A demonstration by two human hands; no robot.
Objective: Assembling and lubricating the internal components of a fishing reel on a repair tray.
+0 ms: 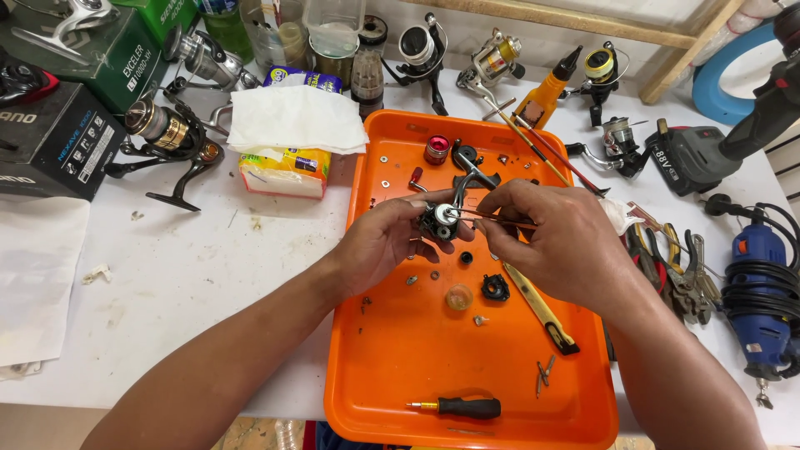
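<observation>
My left hand (385,242) grips a small black and silver fishing reel body (439,220) above the orange tray (392,367). My right hand (546,242) pinches a thin brush-like stick (500,221) whose tip touches the reel body. Loose parts lie on the tray: a red knob (437,149), a black handle part (472,167), a black ring piece (495,287), a clear yellowish cap (458,297), small screws and washers. A yellow-and-black utility knife (542,310) lies under my right hand. A small black-handled screwdriver (462,407) rests near the tray's front edge.
Several spinning reels (171,133) stand along the back of the white table with boxes (50,137), a tissue pack (287,158), jars and an orange oil bottle (542,93). Pliers (675,271), a blue rotary tool (762,292) and a drill (708,154) lie right.
</observation>
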